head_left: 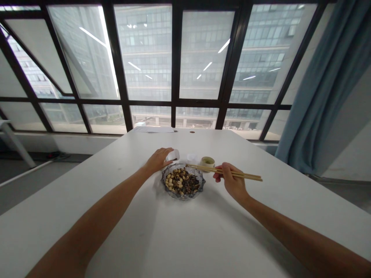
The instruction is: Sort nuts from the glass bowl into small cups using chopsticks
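Observation:
A clear glass bowl (167, 188) with a scalloped rim stands on the white table, filled with pistachios (174, 181) on its left and dark sunflower seeds (191, 184) on its right. Just behind the bowl's far left rim, my left hand (159, 159) is closed around a small white cup (173, 155), which looks tilted. My right hand (232, 181) grips a pair of wooden chopsticks (246, 176) to the right of the bowl. Their tips are over the bowl's far rim, close together; whether they pinch anything is too small to tell.
Behind the chopsticks stands a small pale green cup (208, 160). A white piece (192, 157), perhaps paper or a dish, lies beside it. Papers (153, 129) and a small brown round thing (192, 132) lie at the table's far end. Windows and a blue curtain (321, 96) are beyond.

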Demonstrator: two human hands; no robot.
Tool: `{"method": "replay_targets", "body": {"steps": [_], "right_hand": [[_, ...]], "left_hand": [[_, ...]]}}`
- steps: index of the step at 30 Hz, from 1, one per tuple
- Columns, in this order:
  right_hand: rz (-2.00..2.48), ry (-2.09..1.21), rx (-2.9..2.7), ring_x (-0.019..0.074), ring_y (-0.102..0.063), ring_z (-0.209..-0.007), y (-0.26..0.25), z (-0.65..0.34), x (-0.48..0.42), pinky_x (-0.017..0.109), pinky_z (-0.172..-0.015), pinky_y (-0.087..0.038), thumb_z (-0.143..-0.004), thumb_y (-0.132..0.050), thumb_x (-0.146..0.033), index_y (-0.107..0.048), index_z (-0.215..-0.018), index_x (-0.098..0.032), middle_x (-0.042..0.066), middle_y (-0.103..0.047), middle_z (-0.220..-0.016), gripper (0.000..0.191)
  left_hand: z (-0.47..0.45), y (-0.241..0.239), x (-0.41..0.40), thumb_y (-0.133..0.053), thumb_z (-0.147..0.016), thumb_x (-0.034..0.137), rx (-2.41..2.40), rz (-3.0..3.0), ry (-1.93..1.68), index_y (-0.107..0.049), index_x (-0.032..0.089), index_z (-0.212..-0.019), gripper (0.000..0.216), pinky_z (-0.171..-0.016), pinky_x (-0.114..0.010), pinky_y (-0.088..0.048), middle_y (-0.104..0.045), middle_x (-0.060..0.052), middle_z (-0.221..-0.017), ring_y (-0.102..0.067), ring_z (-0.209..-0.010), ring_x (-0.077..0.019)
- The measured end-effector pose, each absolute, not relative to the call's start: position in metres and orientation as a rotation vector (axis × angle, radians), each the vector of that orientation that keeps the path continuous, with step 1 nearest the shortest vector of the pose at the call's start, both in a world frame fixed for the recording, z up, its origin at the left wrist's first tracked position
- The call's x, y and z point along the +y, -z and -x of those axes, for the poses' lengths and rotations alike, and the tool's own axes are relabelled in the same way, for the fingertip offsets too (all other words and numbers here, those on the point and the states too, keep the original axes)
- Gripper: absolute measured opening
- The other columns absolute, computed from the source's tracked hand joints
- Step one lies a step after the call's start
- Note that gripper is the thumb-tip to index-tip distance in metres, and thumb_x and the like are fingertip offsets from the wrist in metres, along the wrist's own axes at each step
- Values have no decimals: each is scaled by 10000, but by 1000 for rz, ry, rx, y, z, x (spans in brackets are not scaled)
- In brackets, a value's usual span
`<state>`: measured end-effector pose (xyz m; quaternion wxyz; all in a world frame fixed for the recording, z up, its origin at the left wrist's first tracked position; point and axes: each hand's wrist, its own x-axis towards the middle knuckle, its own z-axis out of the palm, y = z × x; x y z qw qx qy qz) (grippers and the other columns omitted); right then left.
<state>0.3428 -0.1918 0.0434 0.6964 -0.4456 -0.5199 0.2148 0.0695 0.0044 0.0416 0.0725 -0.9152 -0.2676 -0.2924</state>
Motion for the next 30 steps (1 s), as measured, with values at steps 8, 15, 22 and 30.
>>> {"method": "replay_targets", "body": {"steps": [8, 15, 22, 30], "right_hand": [[1016, -281, -1500, 149, -608, -503, -71, -314, -138, 262, -511, -492, -850, -591, -656, -694, -743, -199, 38, -685, -610, 480], [1071, -389, -1471, 156, -614, -543, -70, -314, -125, 253, -514, -494, -790, -601, -736, -703, -743, -189, 46, -687, -633, 558], [1079, -437, -1419, 126, -500, -378, -95, -337, -171, 240, -366, -408, -764, -566, -795, -664, -598, -184, 37, -593, -456, 641], [1065, -662, -1529, 158, -610, -499, -81, -326, -176, 262, -468, -518, -717, -660, -747, -718, -683, -176, 54, -679, -585, 575]], "left_hand": [[-72, -42, 1, -652, -868, 378, -829, 2792, 835, -484, 189, -1352, 546, -1058, -441, -424, -585, -131, -1353, -553, -1213, -278], [-71, -45, 1, -645, -876, 370, -843, 2793, 774, -485, 180, -1348, 533, -1047, -441, -428, -614, -125, -1311, -571, -1186, -279], [-78, -47, 4, -671, -839, 406, -1129, 2789, 818, -489, 210, -1338, 566, -980, -421, -486, -681, -114, -1203, -649, -1093, -273], [-70, -44, -2, -545, -898, 484, -1182, 2748, 770, -539, 178, -1288, 496, -999, -431, -474, -675, -129, -1234, -640, -1125, -278]]}}
